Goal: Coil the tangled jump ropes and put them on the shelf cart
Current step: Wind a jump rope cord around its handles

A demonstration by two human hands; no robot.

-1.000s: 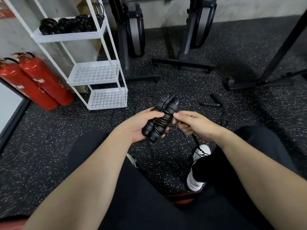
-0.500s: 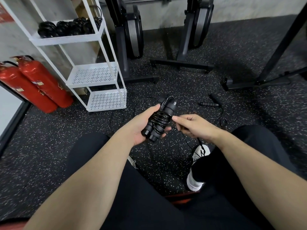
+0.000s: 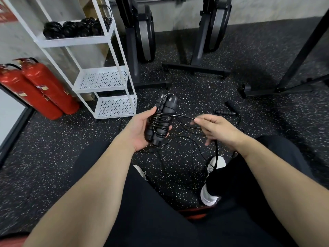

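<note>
1. Head view: the left hand [image 3: 140, 129] grips the jump rope bundle [image 3: 161, 122], two handles side by side wound with cord, above the floor near the white shelf cart [image 3: 106, 82].
2. The right hand [image 3: 216, 129] pinches the loose cord [image 3: 183, 117] leading off the bundle.
3. Coiled ropes [image 3: 76, 29] lie on the cart's top shelf.

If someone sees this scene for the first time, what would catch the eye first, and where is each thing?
At the centre, the left hand grips two black handles wound with cord, while the right hand pinches the loose cord beside them. At the left edge, two red extinguishers lean by a white cart, whose top shelf already holds coiled ropes.
</note>
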